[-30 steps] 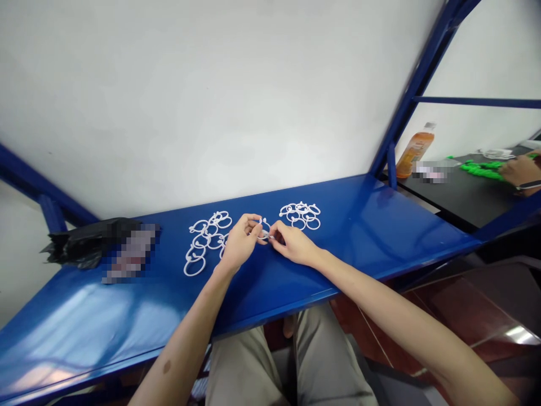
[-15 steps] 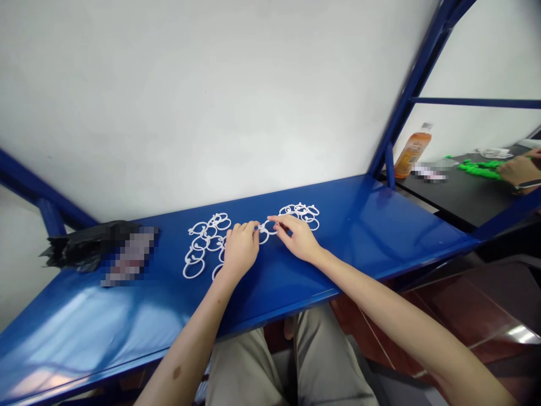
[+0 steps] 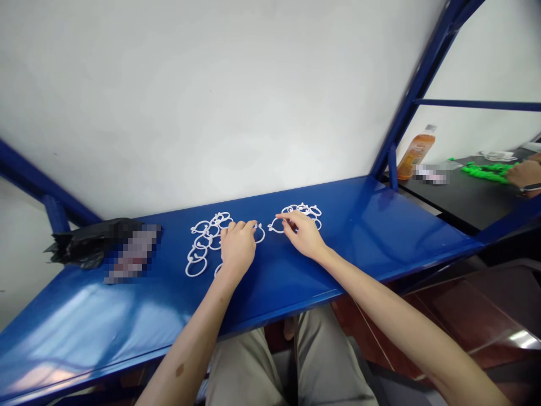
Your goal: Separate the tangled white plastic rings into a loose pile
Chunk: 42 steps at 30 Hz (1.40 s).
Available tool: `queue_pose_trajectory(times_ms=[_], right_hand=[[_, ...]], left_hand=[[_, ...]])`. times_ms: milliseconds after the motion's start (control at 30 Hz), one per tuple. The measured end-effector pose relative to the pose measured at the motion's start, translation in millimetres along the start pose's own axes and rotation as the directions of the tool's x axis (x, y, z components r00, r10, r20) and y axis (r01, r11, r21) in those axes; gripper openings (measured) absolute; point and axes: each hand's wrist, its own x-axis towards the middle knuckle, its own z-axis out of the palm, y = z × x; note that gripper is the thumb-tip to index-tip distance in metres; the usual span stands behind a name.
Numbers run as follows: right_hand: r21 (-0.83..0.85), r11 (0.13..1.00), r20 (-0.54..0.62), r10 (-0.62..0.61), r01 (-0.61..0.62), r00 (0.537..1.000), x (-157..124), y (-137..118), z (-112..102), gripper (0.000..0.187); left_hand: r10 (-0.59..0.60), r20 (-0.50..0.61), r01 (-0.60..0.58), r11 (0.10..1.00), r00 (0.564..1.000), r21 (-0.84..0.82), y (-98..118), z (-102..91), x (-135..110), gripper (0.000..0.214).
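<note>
White plastic curtain rings (image 3: pixel 196 267), each with a small eyelet, lie in a loose group on the blue table, partly hidden behind my left hand (image 3: pixel 239 243). The fingers of that hand pinch one white ring (image 3: pixel 262 235), which sticks out to the right of the fingertips. My right hand (image 3: pixel 305 232) pinches another ring (image 3: pixel 274 230) between thumb and forefinger, its eyelet pointing left. The two held rings are apart. Behind my right hand lies a smaller group of rings (image 3: pixel 316 211), partly covered by the fingers.
A black plastic bag (image 3: pixel 84 245) and a blurred-out item (image 3: pixel 134 254) lie on the left of the blue table (image 3: pixel 363 225). At right, beyond a blue frame post (image 3: pixel 391 163), a dark table holds an orange drink bottle (image 3: pixel 416 152), green pieces (image 3: pixel 486 170) and another person's hand (image 3: pixel 526 173).
The two rings, close together between my hands before, are now separated. My right hand has shifted slightly right with its ring, and my left hand slightly left with the other.
</note>
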Motion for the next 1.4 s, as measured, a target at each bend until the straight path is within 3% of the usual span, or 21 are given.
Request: queue_pose_trajectory(times_ms=[100, 200, 300, 367, 467, 567, 767, 1000, 1133, 1267, 1400], right_hand=[[-0.05, 0.998, -0.036, 0.023, -0.025, 0.999, 1.3, 0.7, -3.6, 0.025], [0.013, 0.995, -0.038, 0.102, -0.102, 0.994, 1.4, 3.1, -2.2, 0.023], [0.167, 0.963, -0.01, 0.215, -0.21, 0.977, 0.2, 5.5, 2.9, 0.02], [0.254, 0.934, 0.01, 0.257, -0.251, 0.966, -0.9, 5.9, 6.4, 0.021], [0.308, 0.92, 0.071, 0.234, -0.244, 0.97, -2.6, 4.7, 10.1, 0.022], [0.275, 0.938, 0.135, 0.18, -0.212, 0.974, -4.4, 3.1, 12.1, 0.017], [0.072, 0.992, 0.188, 0.089, -0.104, 0.978, -7.2, 1.0, 8.7, 0.015], [-0.017, 0.991, 0.283, -0.12, 0.13, 0.952, -8.3, 5.9, -2.4, 0.021], [-0.089, 0.984, 0.218, -0.132, 0.155, 0.967, -6.3, 10.0, 0.9, 0.022], [-0.352, 0.936, -0.015, 0.008, -0.013, 1.0, -0.2, 20.3, -10.1, 0.022], [-0.533, 0.798, -0.192, 0.207, -0.279, 0.959, 4.8, 38.5, -37.3, 0.026]], left_hand=[[-0.013, 0.005, 0.012, 0.999, 1.0, 0.048, -2.9, -1.0, -1.4, 0.041], [-0.003, -0.035, 0.004, 1.0, 0.999, 0.015, 0.1, -2.0, -2.3, 0.041], [0.012, -0.073, -0.027, 0.977, 0.997, -0.213, 8.5, -2.6, -1.4, 0.038], [0.018, -0.034, -0.03, 0.905, 0.999, -0.424, 13.6, -2.0, -0.1, 0.035], [-0.015, 0.019, 0.024, 0.782, 1.0, -0.623, 16.7, -0.2, 1.3, 0.028], [-0.06, 0.031, 0.065, 0.733, 0.998, -0.677, 16.2, 0.7, 1.1, 0.026], [-0.055, 0.008, 0.047, 0.771, 0.998, -0.636, 15.7, 1.6, -2.4, 0.03], [0.013, 0.063, 0.034, 0.724, 0.998, -0.689, 8.7, 7.1, -3.7, 0.025], [0.023, 0.046, 0.013, 0.752, 0.999, -0.66, 8.7, 7.1, -1.3, 0.021], [0.009, -0.049, -0.031, 0.878, 0.999, -0.478, 5.7, 8.6, 0.9, 0.025], [0.027, -0.051, -0.033, 0.992, 0.998, -0.121, -1.6, 12.9, -0.3, 0.031]])
